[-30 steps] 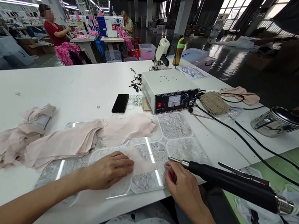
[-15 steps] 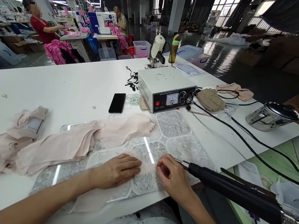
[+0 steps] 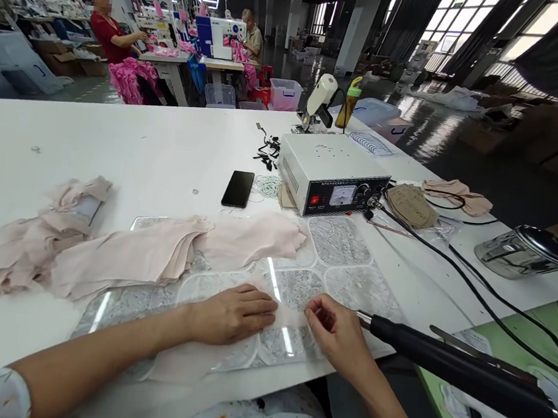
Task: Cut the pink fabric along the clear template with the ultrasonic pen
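White, smooth tabletop [image 3: 179,155] runs under everything, flat, straight-edged, spreading far past both hands. Directly beneath both hands: glossy mat [image 3: 347,289], grey marble-look panels with rounded corners and pale borders, light streaks reflecting off it.

Beyond the right hand, boxy control unit [image 3: 332,175]: off-white casing, slotted side, black front panel with meter, red switch, knob. Just right of the right hand, long black cylindrical tool [image 3: 462,368], silvery tip angled in beside the knuckles, tail end pointing away to the right.

Beyond the left hand, flat fabric stacks [image 3: 124,256]: dusty pink, thin, matte, layered edges fanned, two groups overlapping. Farther left of that hand, crumpled fabric pile [image 3: 30,246], same pink, loose folds. Well to the right of the right hand, shiny metal pot [image 3: 528,252], round, lidded.

Cloth piece [image 3: 290,317] is on the mat, spanning the gap between the hands: pale pink, sheer enough for the panel pattern to show through, lying flat. Left hand [image 3: 238,314] palm down on it, fingers extended side by side. Right hand [image 3: 339,325] pinching its right end, thumb against forefinger. Hands near each other, not touching.

Smaller stuff beyond the left hand: black phone [image 3: 238,189], flat slab; next to it thin greenish cord [image 3: 267,186], loosely coiled.
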Demonstrator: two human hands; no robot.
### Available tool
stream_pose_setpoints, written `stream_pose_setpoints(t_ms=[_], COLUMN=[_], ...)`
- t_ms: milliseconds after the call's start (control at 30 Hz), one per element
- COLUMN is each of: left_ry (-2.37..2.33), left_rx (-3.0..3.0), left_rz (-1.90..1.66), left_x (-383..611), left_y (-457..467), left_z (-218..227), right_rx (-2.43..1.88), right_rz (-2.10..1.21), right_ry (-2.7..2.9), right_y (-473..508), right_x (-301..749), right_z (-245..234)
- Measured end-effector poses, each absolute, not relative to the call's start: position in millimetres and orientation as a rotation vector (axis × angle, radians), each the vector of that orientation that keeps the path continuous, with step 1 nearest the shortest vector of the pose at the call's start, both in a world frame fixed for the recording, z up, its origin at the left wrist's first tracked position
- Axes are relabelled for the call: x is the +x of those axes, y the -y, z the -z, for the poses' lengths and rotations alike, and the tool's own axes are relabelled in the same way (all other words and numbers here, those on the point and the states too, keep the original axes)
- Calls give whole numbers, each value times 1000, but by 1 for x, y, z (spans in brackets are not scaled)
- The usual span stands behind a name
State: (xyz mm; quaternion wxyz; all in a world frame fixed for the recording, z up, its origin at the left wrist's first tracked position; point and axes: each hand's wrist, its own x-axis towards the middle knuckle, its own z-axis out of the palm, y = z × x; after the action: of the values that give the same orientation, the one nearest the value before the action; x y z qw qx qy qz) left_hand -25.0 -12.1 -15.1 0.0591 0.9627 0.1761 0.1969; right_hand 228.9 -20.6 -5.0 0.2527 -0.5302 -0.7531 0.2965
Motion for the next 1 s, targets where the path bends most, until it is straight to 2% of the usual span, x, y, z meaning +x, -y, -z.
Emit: stream_pose_setpoints(t_ms=[133,267,367,467,667,767,867,1000], left_ry=[-576,-593,-582,-601,-562,-496,-456,-410], left_rx=[2911,2946,2964,2975,3047,3073,3046,2932], left_rz=[-581,-407,-307,-372,-450,-395,-402,-564], left_x=[-25,-22,-21,-20,-21,-24,-24,-21], left_y=[13,19,17,16,14,13,13,0], left_z=[16,13,16,23,23,14,3,-1], right_rx=[-1439,-1327,-1249,-1331,-1407,-1436,-1425,-1624], right_rz=[-759,-626,-708,-725,-372,-306,-375,-634], right_ry=[2123,2211,2181,2152,2111,2036,1948,1578], right_y=[22,23,16,13,25,34,49,64], right_x=[227,231,239,244,255,262,266,275], right_z=[5,17,30,38,45,44,35,26])
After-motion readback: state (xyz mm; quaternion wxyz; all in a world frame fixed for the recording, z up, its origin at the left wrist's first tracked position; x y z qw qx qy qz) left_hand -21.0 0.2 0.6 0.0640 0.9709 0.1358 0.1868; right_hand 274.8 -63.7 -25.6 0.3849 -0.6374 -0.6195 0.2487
